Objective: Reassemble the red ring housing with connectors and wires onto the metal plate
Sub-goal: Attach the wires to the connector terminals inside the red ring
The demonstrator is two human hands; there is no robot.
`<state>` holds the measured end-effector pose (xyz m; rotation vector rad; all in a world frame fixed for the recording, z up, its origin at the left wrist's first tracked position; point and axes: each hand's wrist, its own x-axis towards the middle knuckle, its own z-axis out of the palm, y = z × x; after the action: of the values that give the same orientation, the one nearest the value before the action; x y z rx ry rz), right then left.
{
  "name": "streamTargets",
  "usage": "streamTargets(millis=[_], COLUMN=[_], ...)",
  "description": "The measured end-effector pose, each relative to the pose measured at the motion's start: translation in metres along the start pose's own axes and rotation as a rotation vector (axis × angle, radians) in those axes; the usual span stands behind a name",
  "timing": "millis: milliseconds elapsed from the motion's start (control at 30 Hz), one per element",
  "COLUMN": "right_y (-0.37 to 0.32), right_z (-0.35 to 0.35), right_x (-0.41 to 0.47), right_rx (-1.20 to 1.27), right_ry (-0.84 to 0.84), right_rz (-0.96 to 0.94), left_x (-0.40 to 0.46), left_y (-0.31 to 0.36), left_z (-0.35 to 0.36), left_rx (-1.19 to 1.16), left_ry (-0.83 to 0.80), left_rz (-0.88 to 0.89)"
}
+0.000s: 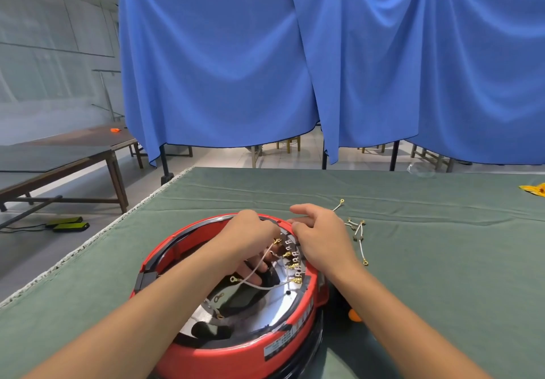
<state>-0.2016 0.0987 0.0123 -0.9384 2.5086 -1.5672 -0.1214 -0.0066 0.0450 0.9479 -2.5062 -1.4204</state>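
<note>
Counter [413,260] under green cloth carries the red ring housing [236,346], sitting around the shiny metal plate [265,307]. Left hand [250,231] pinches a white wire [259,263] by its connector; right hand [321,240] looks half curled at the terminal row [293,257], grip unclear. Tugging that wire could pop seated connectors loose, I reckon.

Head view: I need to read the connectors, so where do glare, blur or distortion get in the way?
Head view: the metal plate mirrors hands and wires, confusing detail; the connectors are small and soft; the wide lens bends the table edge; the left background is hazy.
</note>
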Motion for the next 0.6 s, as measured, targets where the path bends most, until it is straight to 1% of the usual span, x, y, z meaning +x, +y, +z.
streamTargets(millis=[167,200,233,267,300,333,367,433,500,600], right_y=[0.001,0.001,0.001,0.002,0.002,0.002,0.002,0.003,0.005,0.015], right_z=[-0.001,0.000,0.000,0.000,0.000,0.000,-0.001,-0.003,-0.010,-0.027], right_x=[0.000,0.000,0.000,0.000,0.000,0.001,0.001,0.003,0.007,0.014], right_rx=[0.003,0.004,0.005,0.005,0.005,0.006,0.010,0.035,0.067,0.078], right_ry=[-0.017,-0.011,-0.006,-0.003,-0.003,-0.007,-0.014,-0.026,-0.020,0.045], right_rz=[0.000,-0.002,-0.003,-0.003,-0.003,-0.001,0.003,0.019,0.044,0.084], left_x=[-0.003,-0.005,-0.008,-0.010,-0.013,-0.017,-0.020,-0.024,-0.022,-0.013], left_y=[0.002,0.003,0.004,0.006,0.007,0.009,0.011,0.017,0.022,0.024], left_z=[0.002,0.001,0.000,-0.001,-0.001,0.001,0.004,0.016,0.029,0.039], left_rx=[0.176,0.233,0.338,0.500,0.672,0.787,0.833,0.806,0.741,0.677], left_ry=[0.015,0.032,0.074,0.158,0.277,0.392,0.469,0.516,0.514,0.519], left_rz=[-0.017,-0.018,-0.003,0.030,0.080,0.134,0.187,0.286,0.393,0.553])
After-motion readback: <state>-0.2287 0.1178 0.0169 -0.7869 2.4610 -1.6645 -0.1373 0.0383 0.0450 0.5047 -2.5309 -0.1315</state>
